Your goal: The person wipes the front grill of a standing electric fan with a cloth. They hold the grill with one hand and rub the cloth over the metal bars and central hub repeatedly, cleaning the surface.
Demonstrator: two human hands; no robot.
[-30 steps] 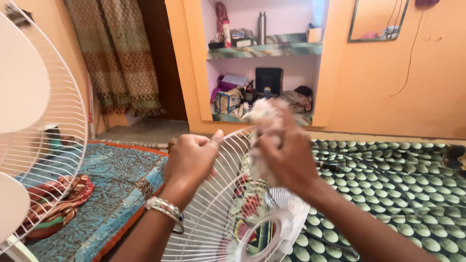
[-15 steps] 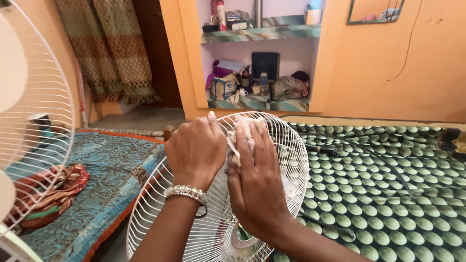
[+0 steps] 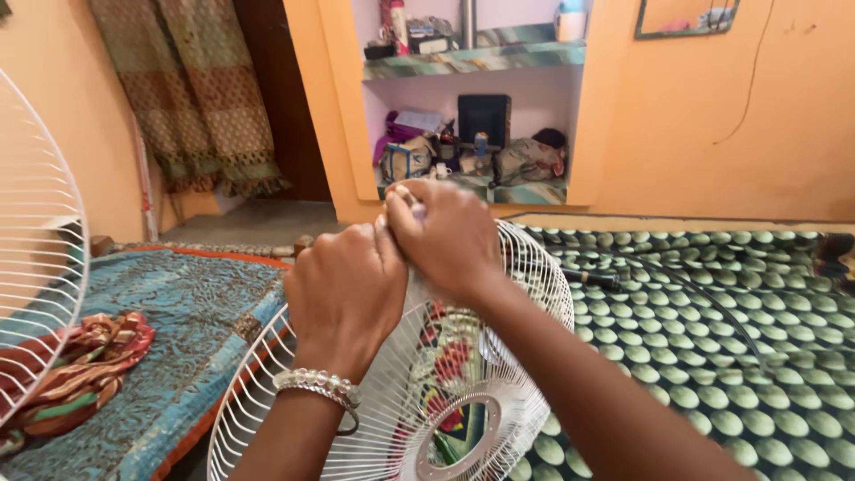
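Observation:
A round white wire fan guard (image 3: 499,392) stands tilted in front of me, its centre ring low in the view. My left hand (image 3: 343,298), with a beaded bracelet on the wrist, grips the guard's upper rim. My right hand (image 3: 445,236) is closed at the top of the rim beside the left, pinching a pale cloth (image 3: 417,298) that hangs down over the wires. Most of the cloth is hidden under the fingers.
A second white fan guard (image 3: 36,267) stands at the far left. A blue patterned bedspread (image 3: 178,330) with a bunched colourful cloth (image 3: 80,365) lies left; a green dotted mat (image 3: 712,330) lies right. A wall shelf (image 3: 472,116) with clutter is behind.
Both hands have come together at the top of the guard's rim. The right hand rose from the face of the wires to the top edge, bunching the cloth.

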